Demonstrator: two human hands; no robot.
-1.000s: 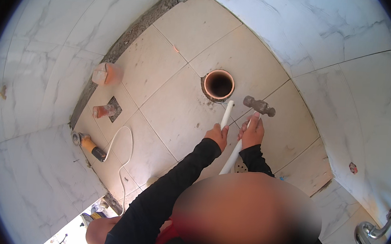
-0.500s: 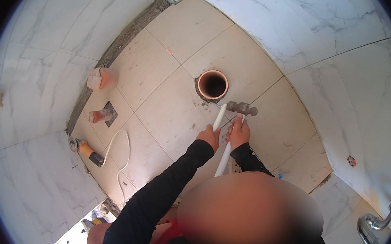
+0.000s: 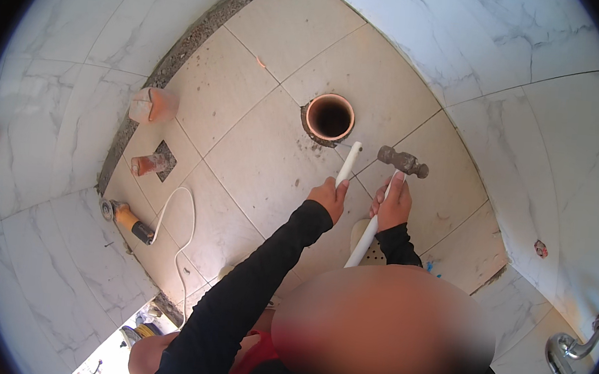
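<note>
My left hand (image 3: 328,199) is closed around a white rod-like tool (image 3: 349,162), whose far end points toward the orange pipe (image 3: 353,120) in the floor. A thin strip shows beside that end, near the pipe's rim; how it joins the rod I cannot tell. My right hand (image 3: 393,202) grips a ball-peen hammer (image 3: 403,161) high on its white handle, close under the rusty head. The head hangs a little right of the rod's end, apart from it. Broken tile and rough mortar edge the pipe's left and lower side.
An angle grinder (image 3: 128,222) with a white cord (image 3: 192,227) lies at the left. Near it are a short orange pipe (image 3: 146,166) by a dark square gap and a larger orange-white piece (image 3: 153,106). A chrome drain trap (image 3: 561,356) is at the right wall.
The hammer has moved right with my right hand, away from the rod's end, which its head was close beside. My left hand keeps its hold on the rod. The view has shifted slightly.
</note>
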